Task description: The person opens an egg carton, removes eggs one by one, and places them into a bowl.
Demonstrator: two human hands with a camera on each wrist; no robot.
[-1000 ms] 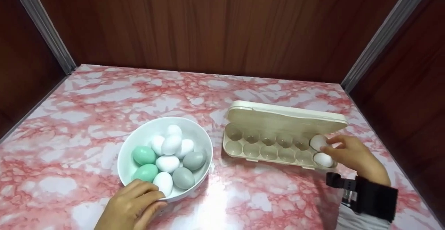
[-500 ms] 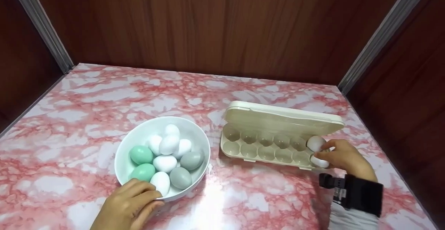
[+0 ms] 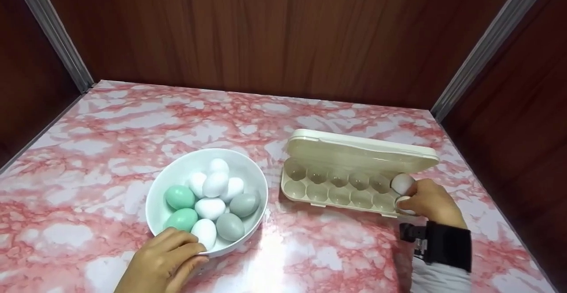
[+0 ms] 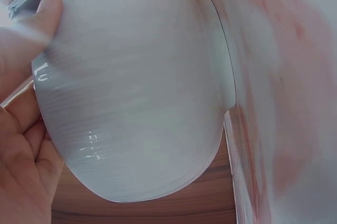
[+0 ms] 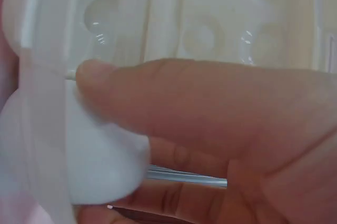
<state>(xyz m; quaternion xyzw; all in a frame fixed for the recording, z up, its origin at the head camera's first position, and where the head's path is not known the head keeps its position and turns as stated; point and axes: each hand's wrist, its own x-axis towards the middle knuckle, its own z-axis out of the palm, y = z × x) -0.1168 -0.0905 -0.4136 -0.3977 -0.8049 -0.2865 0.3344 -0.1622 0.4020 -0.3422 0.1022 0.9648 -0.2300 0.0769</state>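
Note:
A white bowl (image 3: 250, 169) holds several white eggs (image 3: 210, 208), two green eggs (image 3: 180, 197) and two grey eggs (image 3: 231, 226). My left hand (image 3: 161, 257) grips its near rim; in the left wrist view the thumb (image 4: 45, 19) lies on the bowl's outer wall. To the right, a cream egg carton (image 3: 354, 153) stands with its lid raised. One white egg (image 3: 402, 183) sits in the back right cup. My right hand (image 3: 436, 202) holds another white egg (image 5: 105, 169) at the front right cup, between thumb and fingers, partly hiding it.
The other carton cups (image 3: 339, 194) hold no eggs. A pink-and-white marbled tabletop (image 3: 266, 116) lies under everything. Dark wood panels (image 3: 248, 32) rise at the back and sides, with metal posts (image 3: 478, 49) at the corners. A black wrist strap (image 3: 448, 245) is on my right wrist.
My right hand has shifted left and closer over the front right egg, now covering more of it. The left hand keeps its grip on the bowl. The whole view moved slightly.

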